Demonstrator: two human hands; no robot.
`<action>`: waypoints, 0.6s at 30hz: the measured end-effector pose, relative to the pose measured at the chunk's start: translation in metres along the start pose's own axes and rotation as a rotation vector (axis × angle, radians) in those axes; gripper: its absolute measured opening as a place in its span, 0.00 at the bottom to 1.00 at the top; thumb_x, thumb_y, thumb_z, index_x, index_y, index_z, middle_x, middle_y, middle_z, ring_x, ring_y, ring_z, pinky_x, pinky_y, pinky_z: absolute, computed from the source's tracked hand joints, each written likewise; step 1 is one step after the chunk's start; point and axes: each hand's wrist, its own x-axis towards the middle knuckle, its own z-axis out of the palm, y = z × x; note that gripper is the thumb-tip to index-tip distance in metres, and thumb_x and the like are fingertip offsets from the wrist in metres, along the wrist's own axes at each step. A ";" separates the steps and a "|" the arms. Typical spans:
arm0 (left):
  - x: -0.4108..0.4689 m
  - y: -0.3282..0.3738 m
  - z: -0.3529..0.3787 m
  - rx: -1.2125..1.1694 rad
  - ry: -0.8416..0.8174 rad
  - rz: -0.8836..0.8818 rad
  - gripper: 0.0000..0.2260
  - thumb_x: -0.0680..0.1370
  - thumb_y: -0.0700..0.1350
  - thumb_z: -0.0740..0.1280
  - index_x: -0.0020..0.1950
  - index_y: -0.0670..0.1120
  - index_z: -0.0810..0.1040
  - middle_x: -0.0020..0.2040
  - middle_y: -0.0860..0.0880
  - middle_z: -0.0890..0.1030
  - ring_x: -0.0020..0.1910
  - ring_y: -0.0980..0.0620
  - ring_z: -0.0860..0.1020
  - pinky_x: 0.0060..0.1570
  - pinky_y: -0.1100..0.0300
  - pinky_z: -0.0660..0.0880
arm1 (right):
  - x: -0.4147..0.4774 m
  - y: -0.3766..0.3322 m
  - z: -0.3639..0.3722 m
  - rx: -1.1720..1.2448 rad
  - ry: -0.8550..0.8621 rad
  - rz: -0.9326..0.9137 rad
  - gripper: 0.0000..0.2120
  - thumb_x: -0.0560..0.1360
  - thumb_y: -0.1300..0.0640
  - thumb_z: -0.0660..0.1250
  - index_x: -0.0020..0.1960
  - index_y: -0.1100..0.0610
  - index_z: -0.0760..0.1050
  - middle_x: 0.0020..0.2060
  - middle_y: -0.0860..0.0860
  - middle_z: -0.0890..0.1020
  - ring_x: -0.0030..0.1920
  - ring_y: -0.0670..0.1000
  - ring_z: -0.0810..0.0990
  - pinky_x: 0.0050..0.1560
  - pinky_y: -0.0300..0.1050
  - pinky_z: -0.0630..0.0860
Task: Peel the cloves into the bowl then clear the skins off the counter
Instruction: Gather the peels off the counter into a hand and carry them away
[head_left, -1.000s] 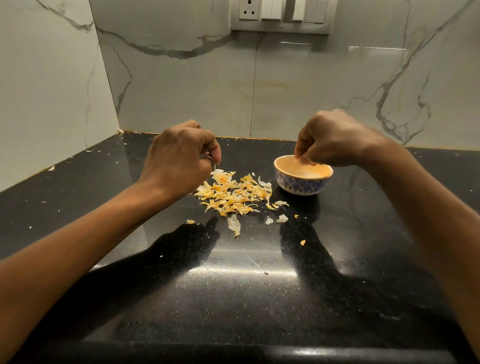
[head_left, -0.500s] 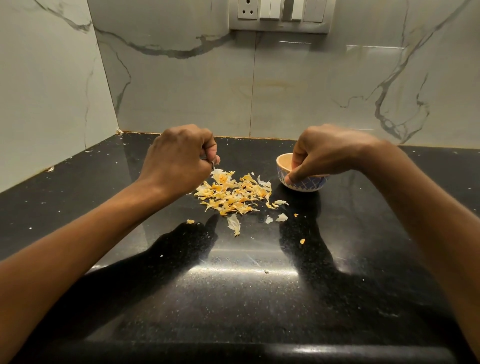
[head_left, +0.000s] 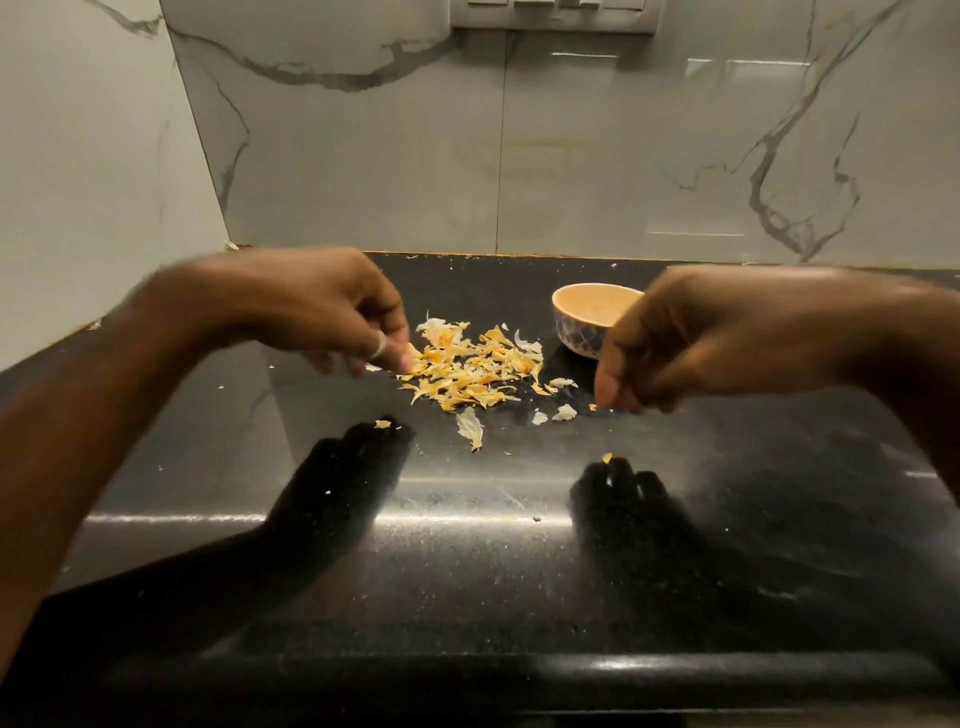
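Two hands: left hand (head_left: 332, 306), right hand (head_left: 675, 348). One ring (head_left: 379, 347), on the left hand. One bowl (head_left: 587, 317). One pile of skins (head_left: 472, 369), its pieces too many to count. At least five stray skins lie apart from it, the largest (head_left: 470, 427) in front. One counter (head_left: 467, 571). One switch plate (head_left: 553, 15).

Blur smears the left hand (head_left: 332, 312), so its fingertips' grip is unreadable. The right hand (head_left: 691, 343) hides the 3 o'clock rim of the bowl (head_left: 587, 312), whose contents are unclear. At 12 o'clock, the switch plate (head_left: 550, 18) is cropped.
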 end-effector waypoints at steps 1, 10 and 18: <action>-0.005 -0.003 -0.008 -0.008 -0.089 -0.029 0.05 0.71 0.50 0.77 0.41 0.51 0.84 0.34 0.52 0.83 0.34 0.59 0.80 0.33 0.65 0.76 | -0.009 0.002 0.004 -0.017 -0.039 0.011 0.14 0.76 0.67 0.69 0.47 0.48 0.85 0.42 0.47 0.86 0.44 0.45 0.84 0.51 0.44 0.81; 0.000 -0.005 0.004 0.035 -0.396 -0.056 0.05 0.71 0.43 0.78 0.44 0.50 0.85 0.40 0.48 0.86 0.39 0.55 0.84 0.37 0.65 0.78 | 0.004 -0.007 0.027 -0.115 -0.071 -0.005 0.06 0.74 0.56 0.75 0.46 0.44 0.84 0.41 0.39 0.85 0.42 0.37 0.82 0.45 0.33 0.76; 0.012 0.000 0.019 -0.042 -0.001 0.121 0.06 0.74 0.43 0.76 0.47 0.55 0.86 0.40 0.56 0.85 0.41 0.59 0.83 0.38 0.63 0.81 | 0.065 -0.023 0.043 -0.202 0.366 -0.091 0.08 0.75 0.61 0.72 0.50 0.51 0.86 0.43 0.44 0.86 0.44 0.42 0.82 0.49 0.39 0.77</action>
